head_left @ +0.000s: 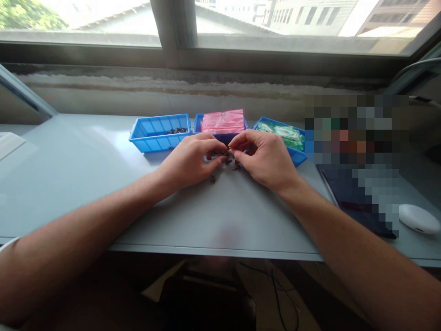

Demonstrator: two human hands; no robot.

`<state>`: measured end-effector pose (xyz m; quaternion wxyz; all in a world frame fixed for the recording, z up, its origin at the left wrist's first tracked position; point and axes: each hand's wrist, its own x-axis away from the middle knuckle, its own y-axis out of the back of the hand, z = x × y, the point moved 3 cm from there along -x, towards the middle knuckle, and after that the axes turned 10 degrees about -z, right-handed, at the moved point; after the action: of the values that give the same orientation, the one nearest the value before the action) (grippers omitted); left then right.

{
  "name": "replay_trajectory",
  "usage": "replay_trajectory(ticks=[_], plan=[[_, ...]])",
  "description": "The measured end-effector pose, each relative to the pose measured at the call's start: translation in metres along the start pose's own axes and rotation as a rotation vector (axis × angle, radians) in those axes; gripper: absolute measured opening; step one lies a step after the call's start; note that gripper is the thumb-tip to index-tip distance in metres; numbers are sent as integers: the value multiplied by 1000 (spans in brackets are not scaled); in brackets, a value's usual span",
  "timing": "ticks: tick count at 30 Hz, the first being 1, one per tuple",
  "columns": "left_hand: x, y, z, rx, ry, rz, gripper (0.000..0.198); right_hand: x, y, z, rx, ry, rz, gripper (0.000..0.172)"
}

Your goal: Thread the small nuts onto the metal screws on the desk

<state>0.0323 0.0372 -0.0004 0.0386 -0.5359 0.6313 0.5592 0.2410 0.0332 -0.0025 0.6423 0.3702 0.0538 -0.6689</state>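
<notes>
My left hand (196, 158) is closed in a pinch, thumb and fingertips together on small dark pieces, too small to name. Opposite it, my right hand (263, 154) pinches at the same spot, its fingertips almost touching those of the left. Loose small dark pieces (236, 166) lie on the table under the fingertips, with another dark piece (212, 179) nearer to me. Behind the left hand, a blue bin (155, 142) holds similar dark pieces (177, 131). What sits exactly between the fingertips is partly hidden.
Pink plastic packets (223, 122) fill the middle blue bin (197, 124). Green and clear bags (282, 133) lie in the right blue bin (299, 157). To the right are a dark flat case (351, 197) and a white mouse (418, 218). A window frame (179, 55) is behind the table (206, 220).
</notes>
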Motion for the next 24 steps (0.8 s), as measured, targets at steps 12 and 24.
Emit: replay_trajectory(ticks=[12, 24], plan=[[-1, 2, 2, 207, 104, -131, 19, 4, 2, 0, -181, -103, -10, 8], [-4, 3, 3, 158, 68, -72, 19, 5, 4, 11, 102, 69, 29, 21]])
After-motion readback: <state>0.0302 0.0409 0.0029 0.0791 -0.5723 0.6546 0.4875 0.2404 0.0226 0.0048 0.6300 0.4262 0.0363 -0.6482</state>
